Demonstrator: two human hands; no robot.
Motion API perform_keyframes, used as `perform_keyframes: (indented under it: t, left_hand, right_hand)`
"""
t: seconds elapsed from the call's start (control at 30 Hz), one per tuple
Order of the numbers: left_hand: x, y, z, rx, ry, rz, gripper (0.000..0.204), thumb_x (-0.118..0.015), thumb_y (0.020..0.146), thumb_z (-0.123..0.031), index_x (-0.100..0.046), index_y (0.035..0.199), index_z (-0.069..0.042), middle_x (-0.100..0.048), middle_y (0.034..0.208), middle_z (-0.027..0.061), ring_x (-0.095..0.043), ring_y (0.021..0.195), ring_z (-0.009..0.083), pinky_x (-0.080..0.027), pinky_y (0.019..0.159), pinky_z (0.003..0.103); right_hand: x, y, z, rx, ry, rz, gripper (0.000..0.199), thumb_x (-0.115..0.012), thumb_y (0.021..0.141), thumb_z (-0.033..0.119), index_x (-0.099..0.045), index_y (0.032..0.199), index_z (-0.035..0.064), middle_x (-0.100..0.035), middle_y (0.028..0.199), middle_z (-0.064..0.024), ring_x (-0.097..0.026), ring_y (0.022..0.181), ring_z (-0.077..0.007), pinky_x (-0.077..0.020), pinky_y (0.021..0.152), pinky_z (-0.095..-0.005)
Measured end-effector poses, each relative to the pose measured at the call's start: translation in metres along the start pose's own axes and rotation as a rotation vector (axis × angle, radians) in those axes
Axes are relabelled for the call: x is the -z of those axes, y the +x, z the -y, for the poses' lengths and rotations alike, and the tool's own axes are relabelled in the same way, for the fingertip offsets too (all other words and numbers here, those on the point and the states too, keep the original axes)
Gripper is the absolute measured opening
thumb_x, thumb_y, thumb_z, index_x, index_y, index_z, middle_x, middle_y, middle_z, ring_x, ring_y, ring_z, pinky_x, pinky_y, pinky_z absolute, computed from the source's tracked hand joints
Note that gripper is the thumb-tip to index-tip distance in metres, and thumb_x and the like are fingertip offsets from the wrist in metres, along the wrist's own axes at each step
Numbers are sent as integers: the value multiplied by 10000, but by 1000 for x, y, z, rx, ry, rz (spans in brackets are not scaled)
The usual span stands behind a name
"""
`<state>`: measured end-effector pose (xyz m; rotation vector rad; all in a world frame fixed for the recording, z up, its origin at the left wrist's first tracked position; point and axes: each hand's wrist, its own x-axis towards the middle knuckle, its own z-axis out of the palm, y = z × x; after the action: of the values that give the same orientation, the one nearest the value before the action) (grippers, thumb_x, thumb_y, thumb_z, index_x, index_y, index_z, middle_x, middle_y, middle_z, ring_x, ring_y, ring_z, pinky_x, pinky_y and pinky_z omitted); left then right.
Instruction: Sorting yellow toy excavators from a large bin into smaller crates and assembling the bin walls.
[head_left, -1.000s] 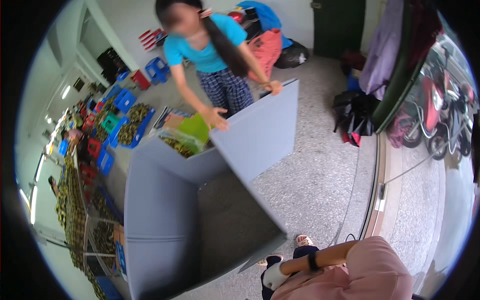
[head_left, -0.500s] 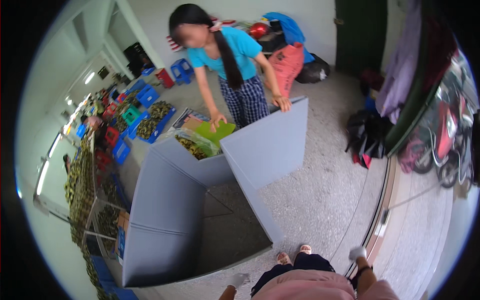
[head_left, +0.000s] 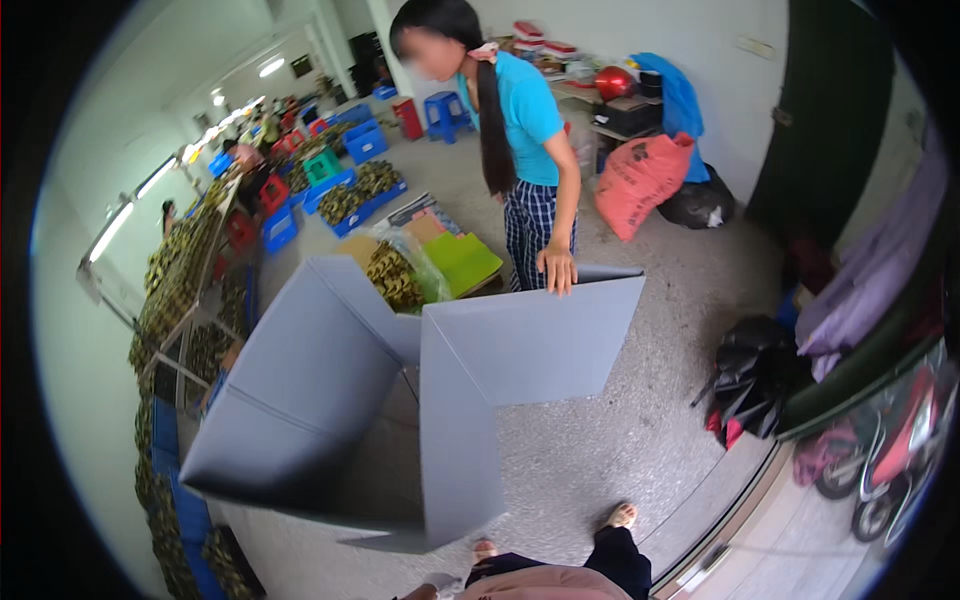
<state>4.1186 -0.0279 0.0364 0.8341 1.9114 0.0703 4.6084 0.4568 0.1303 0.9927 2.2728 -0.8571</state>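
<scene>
Both my hands are out of sight, so I cannot tell their grip. Big grey folding plastic board (head_left: pixel 400 400) stands before me; another person's hand (head_left: pixel 557 268) steadies it. It might tip over.

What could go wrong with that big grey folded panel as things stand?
The grey folded panel stands on edge on the speckled floor, steadied only by a co-worker's hand on its top edge; it might tip or fold shut. Its lower corner sits close to the wearer's sandalled foot.
</scene>
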Motion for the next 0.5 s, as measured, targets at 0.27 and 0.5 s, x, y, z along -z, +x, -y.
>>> perform_keyframes:
  t: [0.27,0.5]
  left_hand:
    - [192,36,-296,237,-92,-201,446,-463,881,-448,-725,1009,-112,-687,1067,164,-641,1019,362,-494,864,450]
    - [250,112,-365,280,-444,-122,526,-529,834,-546,-728,1019,-96,-725,939,107,-693,827,229,-522,771,352]
  right_hand:
    - [162,107,-155,301,207,-154,303,-464,968,273,-626,1180,129,-607,1252,-139,-548,1187,-305,-471,980,-444]
    - [306,238,-125,509,451,-232,279,-450,1000,219,-601,1182,71,-602,1243,-174,-554,1172,-325,-497,957,-447]
